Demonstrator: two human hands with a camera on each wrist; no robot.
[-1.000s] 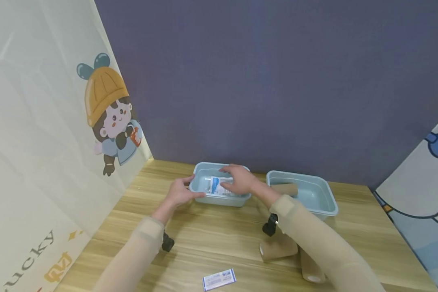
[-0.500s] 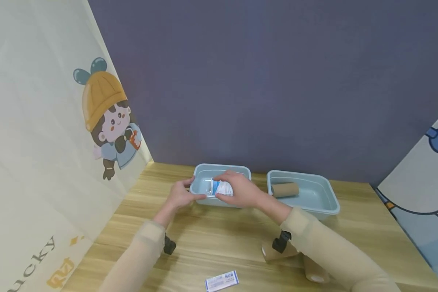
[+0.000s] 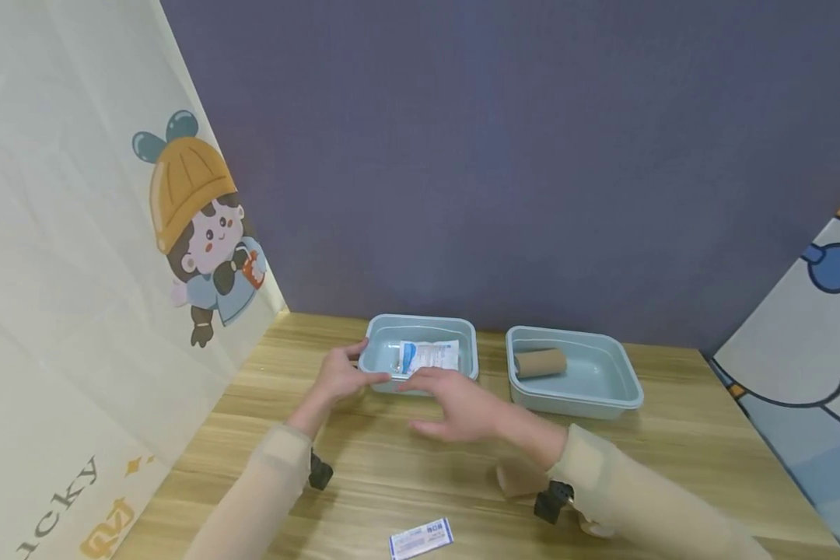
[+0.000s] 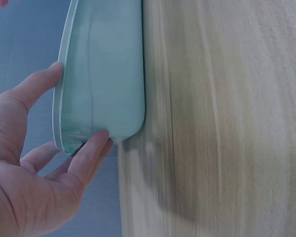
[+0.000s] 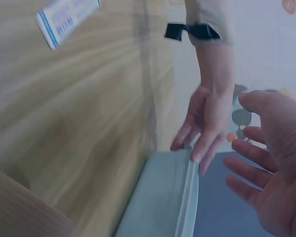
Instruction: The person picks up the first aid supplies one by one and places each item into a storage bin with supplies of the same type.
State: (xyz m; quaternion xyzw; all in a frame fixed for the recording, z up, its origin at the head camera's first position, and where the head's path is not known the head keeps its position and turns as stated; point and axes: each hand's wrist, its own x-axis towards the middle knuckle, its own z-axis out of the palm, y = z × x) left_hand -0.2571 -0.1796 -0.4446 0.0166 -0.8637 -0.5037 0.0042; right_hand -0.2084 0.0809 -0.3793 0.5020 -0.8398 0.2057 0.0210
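Note:
My left hand [image 3: 337, 373] holds the left corner of a light blue plastic tub [image 3: 465, 330]. In the left wrist view its thumb [image 4: 42, 81] presses the rim, while the fingers bend against the tub's end wall. A white and blue plastic packet [image 3: 434, 355] lies inside the tub, with something clear at its left edge. My right hand [image 3: 458, 406] hovers just in front of the tub, fingers loosely spread and holding nothing. Its palm and parted fingers show in the right wrist view.
A second light blue tub [image 3: 602, 377] stands to the right, with a brown cardboard tube [image 3: 540, 363] inside. Another tube [image 3: 520, 476] lies on the wooden table, partly behind my right forearm. A flat white and blue packet [image 3: 421, 539] lies near the front. A dark wall rises behind.
My right hand has come out of the left tub, back toward me, leaving the packet inside. My left hand has stayed on the tub's corner.

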